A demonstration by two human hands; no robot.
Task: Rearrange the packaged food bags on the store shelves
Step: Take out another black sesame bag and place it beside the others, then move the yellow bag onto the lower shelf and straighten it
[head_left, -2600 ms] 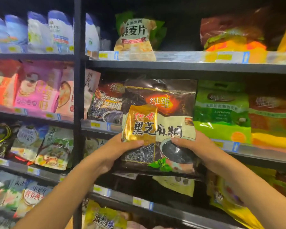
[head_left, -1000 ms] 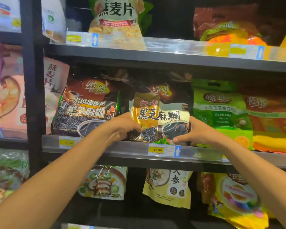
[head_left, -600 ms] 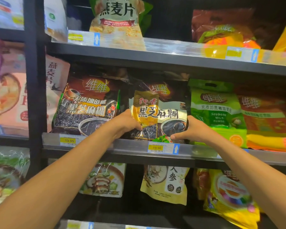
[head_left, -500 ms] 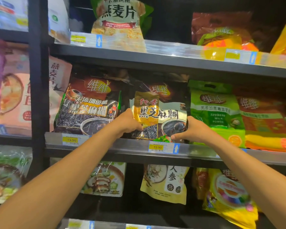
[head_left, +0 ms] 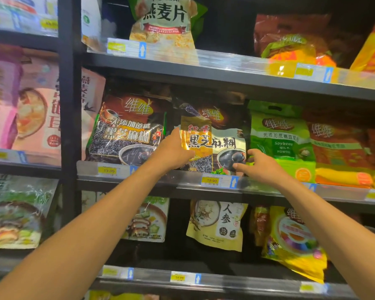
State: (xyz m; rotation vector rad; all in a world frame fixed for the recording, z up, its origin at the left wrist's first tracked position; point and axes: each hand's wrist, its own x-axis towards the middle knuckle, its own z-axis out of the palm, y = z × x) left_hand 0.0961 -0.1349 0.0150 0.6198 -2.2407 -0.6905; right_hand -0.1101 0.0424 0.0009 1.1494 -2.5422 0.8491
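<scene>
A dark brown and gold black sesame paste bag (head_left: pixel 212 139) stands upright on the middle shelf (head_left: pixel 182 182), between a similar dark sesame bag (head_left: pixel 126 131) and a green soybean milk powder bag (head_left: pixel 279 137). My left hand (head_left: pixel 173 152) grips the gold bag's lower left edge. My right hand (head_left: pixel 258 165) is at its lower right corner, fingers loose and pointing at the bag, barely touching it.
The top shelf carries an oat flakes bag (head_left: pixel 165 20) and red-orange bags (head_left: pixel 290 37). Orange bags (head_left: pixel 342 152) sit right of the green one. Below hang a ginseng bag (head_left: pixel 217 224), a yellow bag (head_left: pixel 294 241) and soup bags (head_left: pixel 145 219). A black upright post (head_left: pixel 66 105) divides the shelving.
The gold sesame bag went from held in the air up onto the middle shelf. In the last half second my right hand has loosened from the bag's corner.
</scene>
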